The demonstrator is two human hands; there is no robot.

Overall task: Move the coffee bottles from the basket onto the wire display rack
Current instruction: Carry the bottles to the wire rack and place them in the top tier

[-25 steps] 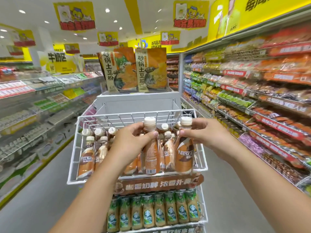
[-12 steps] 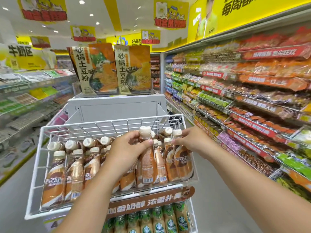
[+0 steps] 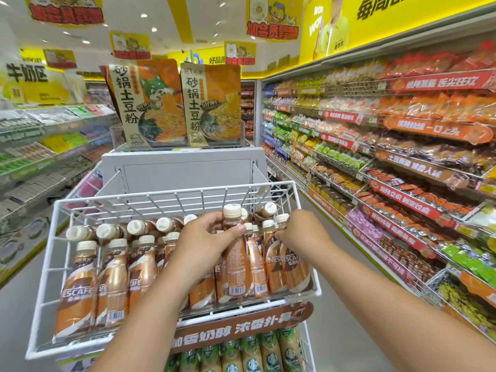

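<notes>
From my seat, the wire rack [image 3: 40,304] already carries rows of coffee bottles [image 3: 77,285]. The left hand [image 3: 206,242] grips 1 bottle [image 3: 236,253] round its shoulder, standing it among the others. The right hand [image 3: 300,232] pinches the neck of the bottle at the rack's right end [image 3: 294,267]. I judge them rigid, fairly heavy with liquid (slick labels too), so the narrow neck under the cap is the safest hold.
</notes>
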